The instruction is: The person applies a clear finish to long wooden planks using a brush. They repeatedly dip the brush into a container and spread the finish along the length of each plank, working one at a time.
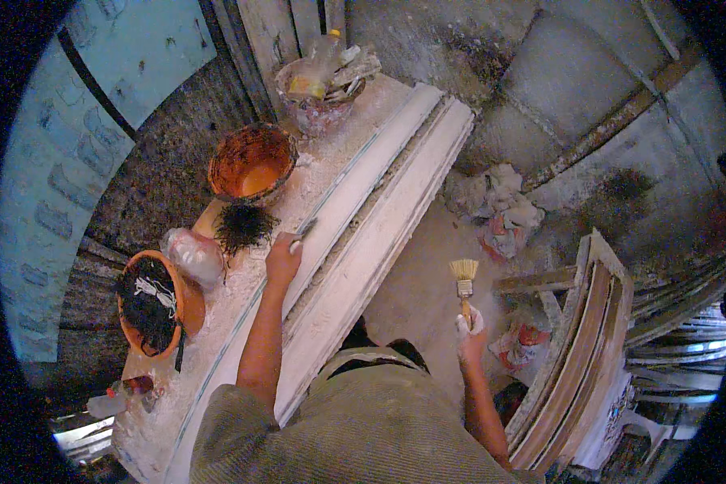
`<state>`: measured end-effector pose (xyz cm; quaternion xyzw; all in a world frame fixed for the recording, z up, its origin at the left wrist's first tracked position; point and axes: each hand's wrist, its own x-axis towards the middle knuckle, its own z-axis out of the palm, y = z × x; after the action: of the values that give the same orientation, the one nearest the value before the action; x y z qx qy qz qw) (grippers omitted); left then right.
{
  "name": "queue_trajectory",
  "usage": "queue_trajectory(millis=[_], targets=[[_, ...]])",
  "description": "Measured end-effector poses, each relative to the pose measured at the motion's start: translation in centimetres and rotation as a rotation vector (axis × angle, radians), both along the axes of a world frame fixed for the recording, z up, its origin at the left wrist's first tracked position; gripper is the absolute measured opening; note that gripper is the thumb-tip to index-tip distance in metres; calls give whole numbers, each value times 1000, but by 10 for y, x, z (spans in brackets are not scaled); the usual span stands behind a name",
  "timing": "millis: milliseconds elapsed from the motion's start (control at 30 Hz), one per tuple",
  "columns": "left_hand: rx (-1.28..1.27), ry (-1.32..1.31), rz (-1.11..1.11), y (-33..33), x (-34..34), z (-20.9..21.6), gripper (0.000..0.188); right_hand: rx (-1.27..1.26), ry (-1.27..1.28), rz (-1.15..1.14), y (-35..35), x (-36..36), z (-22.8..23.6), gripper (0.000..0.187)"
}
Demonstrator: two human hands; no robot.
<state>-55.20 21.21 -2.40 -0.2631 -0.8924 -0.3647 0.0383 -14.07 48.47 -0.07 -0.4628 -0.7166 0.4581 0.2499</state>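
Observation:
My right hand (471, 327), dusted white, grips a paintbrush (464, 282) by its handle. The brush's pale bristles point up, over the floor right of the bench. On the left, my left hand (283, 256) is closed at the near-side edge of a long white moulding (355, 184). A small dark piece shows at its fingertips, but I cannot make out what it is. Beside it runs a second white moulding (403, 206) with rough edges. Just left of my left hand lies a clump of black fibre (244, 226).
Along the dusty bench (218, 310) stand an orange-lined bucket (252, 165), a bucket of tools (319, 105), a clear plastic bag (195, 256) and an orange pot (177, 302) holding dark material. Crumpled sacks (500, 206) lie on the floor. A wooden frame (577, 355) leans at right.

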Motion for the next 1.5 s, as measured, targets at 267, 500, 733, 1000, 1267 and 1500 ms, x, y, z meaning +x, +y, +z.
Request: queue_trajectory(millis=[267,500,733,1000,1267,1500], targets=[[382,-253,233,53,30,-16,30,-214,-183,282,43,-63,-10,24],[357,-610,518,18,145,11,40,-157,-169,820,109,-202,-43,33],[671,-224,1065,-38,320,35,35,-341,-4,1348,63,-322,-51,31],[520,-208,2051,1,605,-70,32,76,414,1897,-158,-331,-34,25],[1032,-1195,2454,141,772,-174,30,-147,-15,2251,-332,-149,11,22],[1484,-1165,2443,96,790,-215,28,26,-121,2584,-423,-33,53,22]])
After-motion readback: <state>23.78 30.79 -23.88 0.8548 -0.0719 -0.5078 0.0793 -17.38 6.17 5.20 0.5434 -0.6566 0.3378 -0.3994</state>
